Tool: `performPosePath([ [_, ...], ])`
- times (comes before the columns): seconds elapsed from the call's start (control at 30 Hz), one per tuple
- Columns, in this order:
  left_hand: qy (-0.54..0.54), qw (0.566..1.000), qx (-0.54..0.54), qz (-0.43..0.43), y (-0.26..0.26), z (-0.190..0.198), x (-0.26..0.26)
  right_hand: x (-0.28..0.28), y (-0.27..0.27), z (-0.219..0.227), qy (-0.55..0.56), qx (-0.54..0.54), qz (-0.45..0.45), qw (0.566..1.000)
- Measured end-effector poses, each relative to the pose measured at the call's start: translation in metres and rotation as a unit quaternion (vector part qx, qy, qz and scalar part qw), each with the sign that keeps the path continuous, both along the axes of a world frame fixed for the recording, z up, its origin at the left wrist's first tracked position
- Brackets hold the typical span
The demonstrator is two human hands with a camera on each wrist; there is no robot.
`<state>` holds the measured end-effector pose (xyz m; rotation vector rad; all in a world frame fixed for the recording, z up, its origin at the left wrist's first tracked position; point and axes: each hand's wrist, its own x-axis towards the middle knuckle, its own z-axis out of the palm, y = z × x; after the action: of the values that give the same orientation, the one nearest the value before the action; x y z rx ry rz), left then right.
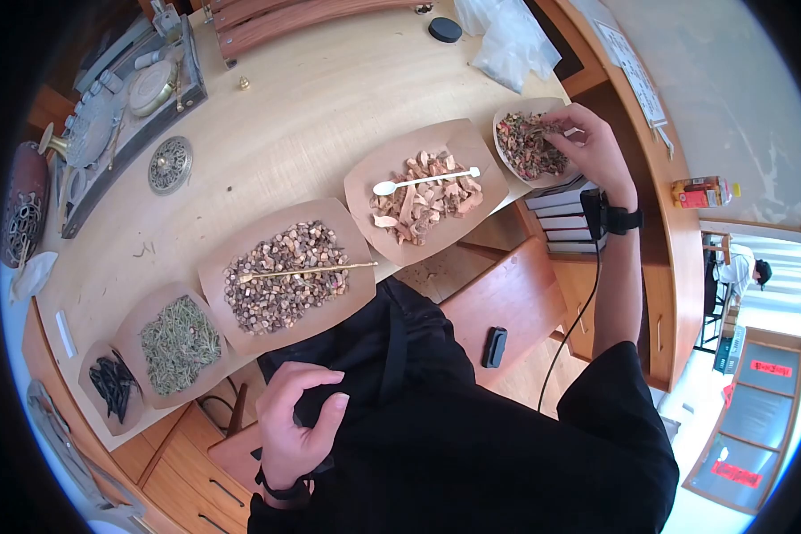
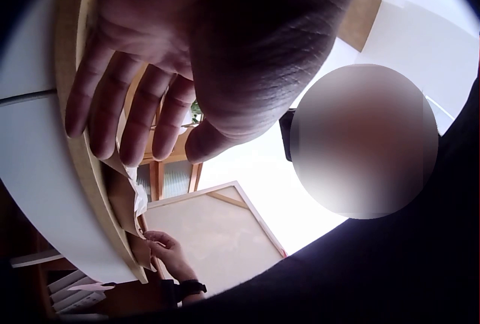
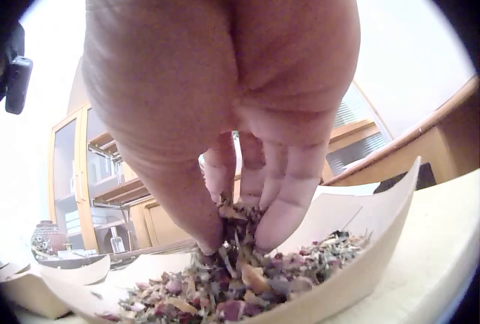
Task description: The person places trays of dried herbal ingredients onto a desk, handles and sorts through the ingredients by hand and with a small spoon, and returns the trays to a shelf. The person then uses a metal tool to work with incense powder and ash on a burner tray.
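Under the right hand (image 1: 587, 147), head view: fingertips dip into the dried petal mix (image 1: 529, 145), on a paper tray (image 1: 500, 133) overhanging the table edge (image 1: 543, 84). Left hand (image 1: 295, 425) idle, loosely curled, over the lap.

Right wrist view: fingers (image 3: 289, 211) pinch a tuft of mix; tray wall just beyond them, open room above. Risk: pressing down could tip the overhanging tray.

Left wrist view: fingers (image 2: 120, 106) relaxed, holding nothing.

Black short-sleeved top, black trousers, bare forearms, black strap with small camera block on right wrist (image 1: 616, 216), black cable trailing down, black band on left wrist (image 1: 281, 489)
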<state>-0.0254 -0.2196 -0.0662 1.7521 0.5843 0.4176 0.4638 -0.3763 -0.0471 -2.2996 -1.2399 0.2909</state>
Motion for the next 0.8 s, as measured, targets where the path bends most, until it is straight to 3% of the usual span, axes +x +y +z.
performPosePath([
  [0.17, -0.003, 1.0, -0.005, -0.002, 0.0, 0.001, 0.001, -0.004, 0.003, 0.009, 0.025, 0.005, -0.007, 1.0],
  [0.37, -0.001, 1.0, -0.002, -0.003, 0.0, 0.001, 0.001, -0.026, 0.017, 0.016, -0.025, 0.014, 0.011, 1.0],
  [0.43, -0.003, 1.0, 0.001, -0.005, 0.0, 0.001, 0.001, -0.037, 0.023, 0.018, -0.073, -0.006, 0.102, 0.992],
  [0.67, -0.002, 1.0, -0.003, 0.001, 0.0, 0.001, -0.001, -0.023, 0.018, 0.006, -0.057, -0.033, 0.068, 0.996],
  [0.8, -0.001, 1.0, -0.003, 0.004, 0.0, -0.001, -0.003, -0.018, 0.01, 0.013, -0.053, 0.012, 0.035, 0.998],
])
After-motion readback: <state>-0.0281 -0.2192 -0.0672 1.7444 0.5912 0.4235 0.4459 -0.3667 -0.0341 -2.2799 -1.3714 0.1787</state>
